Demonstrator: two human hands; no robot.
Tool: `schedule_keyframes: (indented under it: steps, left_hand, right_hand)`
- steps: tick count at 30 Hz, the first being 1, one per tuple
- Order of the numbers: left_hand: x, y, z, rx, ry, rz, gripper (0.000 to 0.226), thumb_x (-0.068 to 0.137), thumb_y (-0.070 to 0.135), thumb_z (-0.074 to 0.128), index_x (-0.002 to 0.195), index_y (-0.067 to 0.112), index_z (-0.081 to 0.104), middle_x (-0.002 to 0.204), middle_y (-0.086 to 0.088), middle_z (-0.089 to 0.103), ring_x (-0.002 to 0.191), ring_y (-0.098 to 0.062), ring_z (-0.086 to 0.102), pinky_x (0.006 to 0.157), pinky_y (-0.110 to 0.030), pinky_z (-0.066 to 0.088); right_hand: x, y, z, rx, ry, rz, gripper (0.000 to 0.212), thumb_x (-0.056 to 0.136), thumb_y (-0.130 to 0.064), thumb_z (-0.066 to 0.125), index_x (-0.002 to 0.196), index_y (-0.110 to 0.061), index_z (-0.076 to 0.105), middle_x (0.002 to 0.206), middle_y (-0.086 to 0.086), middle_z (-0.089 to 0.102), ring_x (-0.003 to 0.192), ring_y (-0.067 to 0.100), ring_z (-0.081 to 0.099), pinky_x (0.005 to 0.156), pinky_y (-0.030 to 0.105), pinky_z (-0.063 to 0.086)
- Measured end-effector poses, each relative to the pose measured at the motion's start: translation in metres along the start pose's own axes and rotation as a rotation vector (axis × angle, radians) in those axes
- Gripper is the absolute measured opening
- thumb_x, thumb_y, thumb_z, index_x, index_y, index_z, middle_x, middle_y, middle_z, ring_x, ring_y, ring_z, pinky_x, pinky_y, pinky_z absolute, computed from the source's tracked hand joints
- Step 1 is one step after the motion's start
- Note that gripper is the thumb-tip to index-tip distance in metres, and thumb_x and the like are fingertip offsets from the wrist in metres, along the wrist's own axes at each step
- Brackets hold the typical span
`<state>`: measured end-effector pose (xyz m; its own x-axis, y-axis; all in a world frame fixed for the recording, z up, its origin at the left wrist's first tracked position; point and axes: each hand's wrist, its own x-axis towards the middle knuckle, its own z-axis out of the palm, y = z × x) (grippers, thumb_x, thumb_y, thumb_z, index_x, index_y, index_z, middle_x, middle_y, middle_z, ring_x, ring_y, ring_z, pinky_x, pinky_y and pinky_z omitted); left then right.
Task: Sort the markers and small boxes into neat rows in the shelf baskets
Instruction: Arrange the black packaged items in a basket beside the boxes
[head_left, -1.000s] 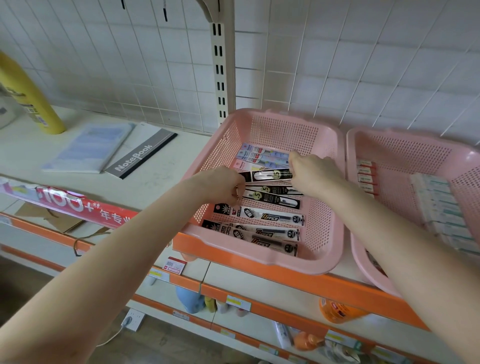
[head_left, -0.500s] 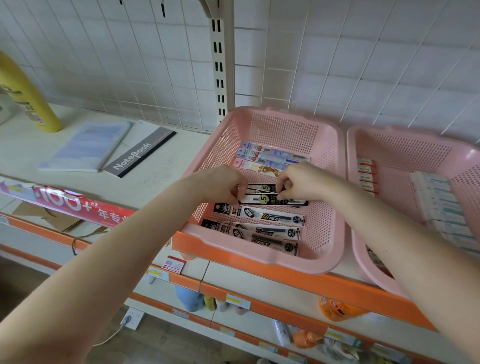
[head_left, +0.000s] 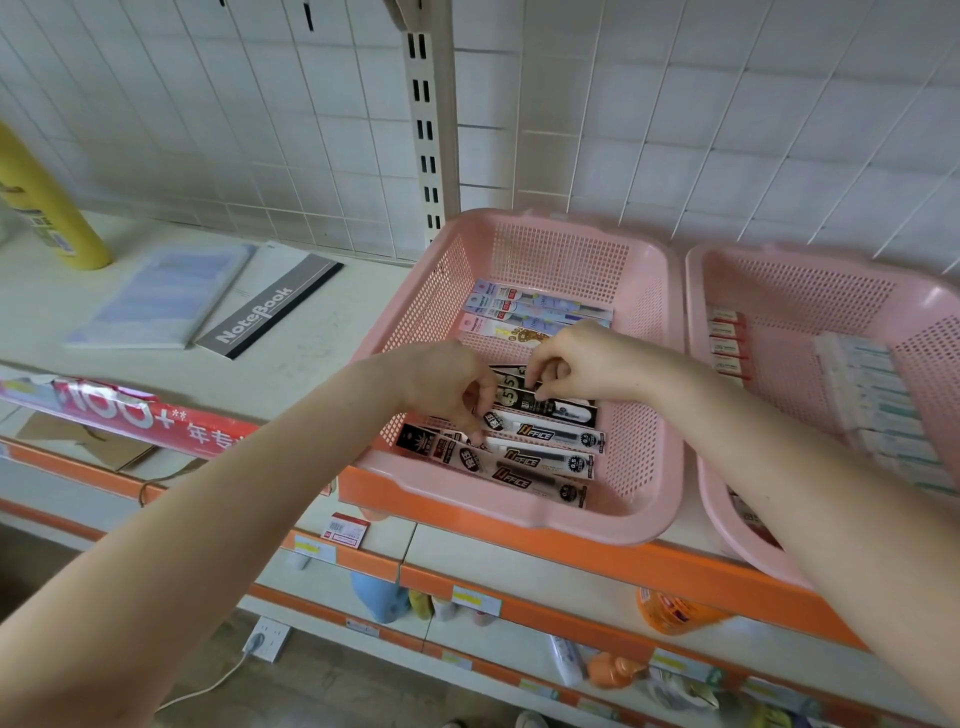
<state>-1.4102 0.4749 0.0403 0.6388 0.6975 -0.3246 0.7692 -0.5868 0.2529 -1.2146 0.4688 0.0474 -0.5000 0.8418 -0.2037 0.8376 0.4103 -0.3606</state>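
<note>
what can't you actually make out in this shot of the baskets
All in the head view:
- the black marker pack: the right hand pinches its upper edge; the back of the left hand hides its left end and that hand's grip.
- the right basket: cut off by the right edge; the right forearm covers its front.
- the fine print on the packs: too small.
- the lower shelf goods: blurred.

Right hand (head_left: 576, 364) is pinching a black marker pack (head_left: 558, 404) in the pink basket (head_left: 519, 522). Left hand (head_left: 441, 384) is touching neighbouring packs (head_left: 540, 434).
</note>
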Motion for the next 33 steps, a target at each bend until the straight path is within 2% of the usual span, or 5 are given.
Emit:
schedule_keyframes:
  steps: [5, 11, 16, 20, 33]
  left_hand:
    - [-0.004, 0.002, 0.002, -0.01, -0.012, 0.003, 0.019, 0.072, 0.04, 0.077, 0.079, 0.028, 0.065, 0.08, 0.011, 0.064, 0.075, -0.007, 0.057, 0.078, -0.029, 0.05]
    - [-0.005, 0.006, 0.004, -0.029, -0.036, -0.01, 0.016, 0.076, 0.039, 0.074, 0.082, 0.025, 0.068, 0.073, 0.017, 0.061, 0.068, 0.002, 0.055, 0.074, -0.024, 0.05]
    - [-0.002, -0.001, 0.0, 0.053, 0.228, -0.033, 0.017, 0.088, 0.02, 0.063, 0.105, 0.017, 0.064, 0.101, 0.003, 0.062, 0.097, -0.015, 0.059, 0.09, -0.032, 0.048]
    - [0.003, -0.007, 0.004, 0.136, 0.182, -0.108, 0.047, 0.09, 0.02, 0.061, 0.134, 0.015, 0.048, 0.133, -0.002, 0.051, 0.119, -0.021, 0.051, 0.104, -0.037, 0.041]
    - [0.002, -0.01, 0.008, 0.117, 0.164, -0.128, 0.031, 0.087, 0.028, 0.065, 0.118, 0.021, 0.061, 0.116, 0.0, 0.059, 0.104, -0.018, 0.058, 0.093, -0.037, 0.049]
  right_hand:
    - [-0.001, -0.003, 0.0, -0.058, -0.089, -0.034, 0.016, 0.081, -0.027, 0.073, 0.097, -0.023, 0.073, 0.068, -0.024, 0.053, 0.066, -0.007, 0.049, 0.055, 0.006, 0.033]
    - [-0.002, -0.003, -0.001, -0.059, -0.113, -0.019, 0.016, 0.084, -0.024, 0.069, 0.1, -0.024, 0.073, 0.073, -0.024, 0.057, 0.067, -0.008, 0.051, 0.057, 0.005, 0.034]
    - [0.005, 0.009, 0.003, -0.19, 0.087, 0.117, 0.032, 0.086, -0.012, 0.061, 0.118, -0.016, 0.065, 0.116, 0.002, 0.064, 0.107, 0.019, 0.058, 0.089, 0.025, 0.044]
    - [0.007, 0.016, 0.011, -0.294, 0.005, 0.175, 0.033, 0.084, -0.011, 0.061, 0.117, -0.011, 0.063, 0.113, 0.009, 0.063, 0.101, 0.025, 0.06, 0.087, 0.04, 0.051]
    - [0.004, 0.008, 0.004, -0.164, -0.015, 0.133, 0.042, 0.087, -0.017, 0.066, 0.127, -0.011, 0.058, 0.121, 0.005, 0.063, 0.111, 0.019, 0.058, 0.092, 0.027, 0.044]
